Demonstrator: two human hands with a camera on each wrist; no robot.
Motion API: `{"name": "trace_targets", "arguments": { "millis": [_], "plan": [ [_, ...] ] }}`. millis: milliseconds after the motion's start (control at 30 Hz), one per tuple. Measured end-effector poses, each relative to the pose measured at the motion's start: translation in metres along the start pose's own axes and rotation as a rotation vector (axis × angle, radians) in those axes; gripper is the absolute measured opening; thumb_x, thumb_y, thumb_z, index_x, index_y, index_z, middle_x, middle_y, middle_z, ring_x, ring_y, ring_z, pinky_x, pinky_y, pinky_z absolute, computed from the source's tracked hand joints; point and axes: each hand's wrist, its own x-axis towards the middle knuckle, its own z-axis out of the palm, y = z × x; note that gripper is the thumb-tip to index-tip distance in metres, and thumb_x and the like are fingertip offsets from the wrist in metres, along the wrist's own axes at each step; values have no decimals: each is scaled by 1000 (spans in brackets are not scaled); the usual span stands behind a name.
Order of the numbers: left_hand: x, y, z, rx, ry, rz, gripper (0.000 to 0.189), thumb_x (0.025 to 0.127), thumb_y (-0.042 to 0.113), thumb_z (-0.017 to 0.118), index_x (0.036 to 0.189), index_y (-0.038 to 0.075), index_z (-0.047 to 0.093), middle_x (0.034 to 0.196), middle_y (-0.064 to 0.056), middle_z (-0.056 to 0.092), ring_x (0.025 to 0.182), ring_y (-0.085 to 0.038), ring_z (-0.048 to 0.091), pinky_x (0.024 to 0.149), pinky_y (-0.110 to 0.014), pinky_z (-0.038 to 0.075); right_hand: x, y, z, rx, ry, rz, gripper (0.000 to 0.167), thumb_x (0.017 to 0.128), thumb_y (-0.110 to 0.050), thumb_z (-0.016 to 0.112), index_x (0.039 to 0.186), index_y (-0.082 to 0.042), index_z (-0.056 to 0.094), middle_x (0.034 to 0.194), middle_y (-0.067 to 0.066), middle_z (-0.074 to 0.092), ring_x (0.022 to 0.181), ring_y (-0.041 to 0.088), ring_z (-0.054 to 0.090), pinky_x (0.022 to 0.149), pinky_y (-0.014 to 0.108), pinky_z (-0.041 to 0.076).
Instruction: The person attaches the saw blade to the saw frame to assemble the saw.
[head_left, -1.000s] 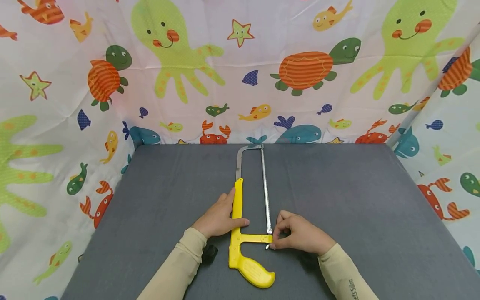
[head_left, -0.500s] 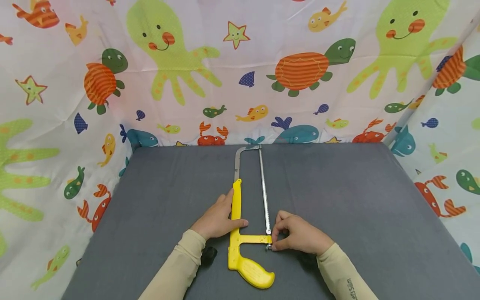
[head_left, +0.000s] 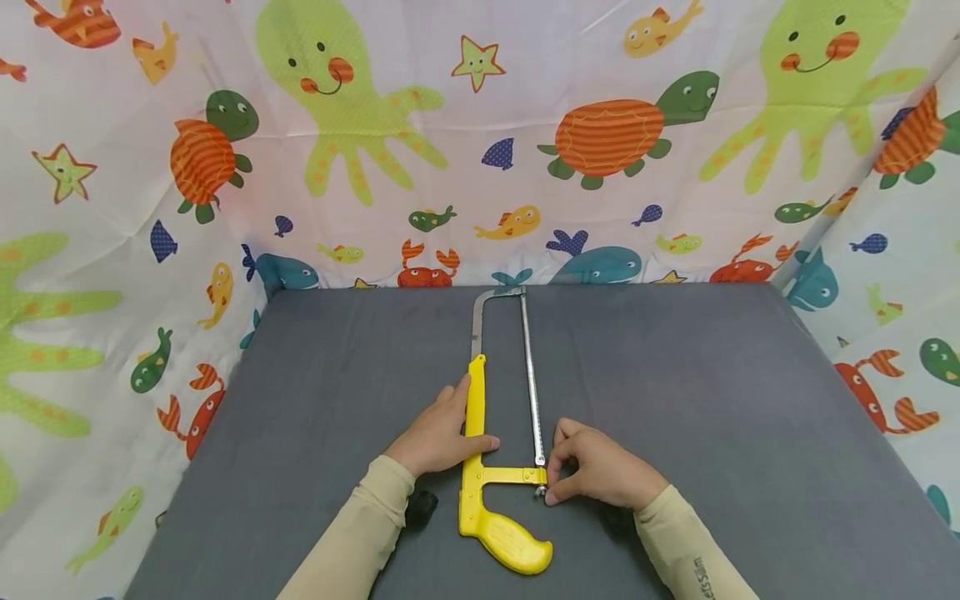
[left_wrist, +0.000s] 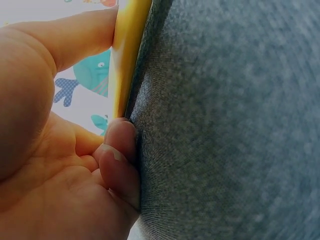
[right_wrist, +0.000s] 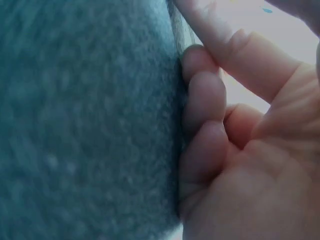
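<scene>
A hacksaw with a yellow frame (head_left: 476, 400) and a silver blade (head_left: 531, 375) lies flat on the grey cloth, its handle (head_left: 513, 542) toward me. My left hand (head_left: 435, 437) grips the frame, thumb across it and fingers along its left side; the left wrist view shows the yellow frame (left_wrist: 131, 45) between thumb and fingers. At the near end of the blade, a small wing nut (head_left: 540, 492) sits below the yellow crossbar (head_left: 513, 476). Thumb and forefinger of my right hand (head_left: 603, 467) pinch at this nut, the other fingers curled on the cloth.
Grey cloth (head_left: 675, 358) covers the table. White curtains (head_left: 420, 183) printed with sea animals stand behind and on both sides. A black object (head_left: 420, 508) shows beneath my left wrist, and a dark one (head_left: 617, 518) beneath my right.
The wing nut has turned a little at my right fingertips. My left hand and the hacksaw stay in place; the head view shifts slightly.
</scene>
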Motion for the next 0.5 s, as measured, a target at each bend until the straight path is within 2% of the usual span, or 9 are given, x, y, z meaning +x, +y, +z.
{"name": "trace_targets", "arguments": {
  "millis": [133, 333, 500],
  "plan": [
    [-1, 0, -1, 6, 0, -1, 117, 92, 53, 82, 175, 9, 12, 143, -16, 53, 106, -21, 58, 95, -41, 52, 1, -1, 2, 5, -3, -1, 22, 73, -34, 100, 74, -28, 79, 93, 1, 49, 82, 11, 49, 72, 23, 41],
    [0, 0, -1, 13, -2, 4, 117, 92, 54, 82, 175, 10, 12, 144, -16, 52, 107, -21, 58, 97, -42, 52, 2, -5, 7, -10, 27, 68, 37, 77, -58, 94, 65, -30, 73, 88, 0, 46, 76, 13, 46, 63, 23, 35],
    [-1, 0, -1, 16, 3, 14, 117, 92, 54, 82, 175, 9, 12, 145, -18, 52, 107, -22, 58, 97, -42, 52, 3, -13, 13, -22, 85, 130, 40, 78, -53, 95, 60, -26, 70, 86, -1, 45, 74, 13, 45, 60, 24, 32]
  ]
}}
